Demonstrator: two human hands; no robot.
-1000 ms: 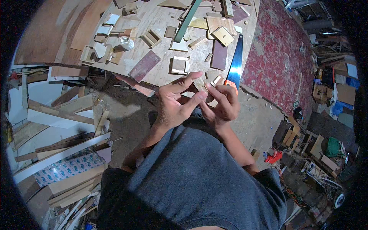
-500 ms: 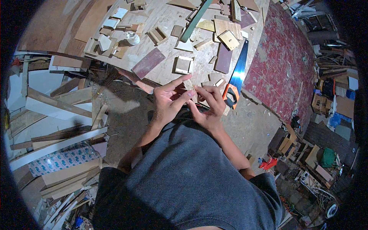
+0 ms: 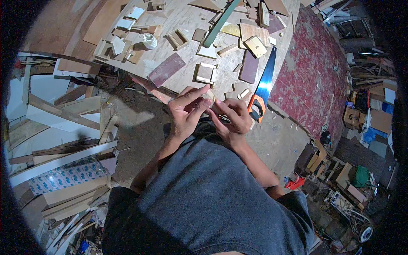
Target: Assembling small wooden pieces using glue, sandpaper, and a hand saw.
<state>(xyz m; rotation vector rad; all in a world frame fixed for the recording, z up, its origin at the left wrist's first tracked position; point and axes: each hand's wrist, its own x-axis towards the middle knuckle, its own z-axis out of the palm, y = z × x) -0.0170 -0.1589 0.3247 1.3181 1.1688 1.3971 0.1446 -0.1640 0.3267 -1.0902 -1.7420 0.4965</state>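
Note:
My left hand (image 3: 186, 109) is closed, pinching a small, light piece of wood (image 3: 210, 95) between thumb and fingers. On the other side of that piece, the fingertips of my right hand (image 3: 234, 115) are pressed together at its edge. Fingers hide most of its shape. Both hands are held over the near edge of the wooden worktable (image 3: 193, 55). Just beyond them sits a small square wooden frame (image 3: 205, 73). A handsaw (image 3: 266, 76) with an orange and black handle lies right of my right hand.
Purple-brown boards (image 3: 167, 69), a white jar (image 3: 149, 41), an open wooden box (image 3: 177, 39) and a long green strip (image 3: 221, 23) lie on the table. Stacked planks (image 3: 63, 146) and a patterned plastic-wrapped roll (image 3: 68, 175) stand at left. A worn red panel (image 3: 312, 68) is at right.
The small wood piece has turned and shows less between my fingers. My right fingertips have shifted slightly on it. The whole view has moved a little.

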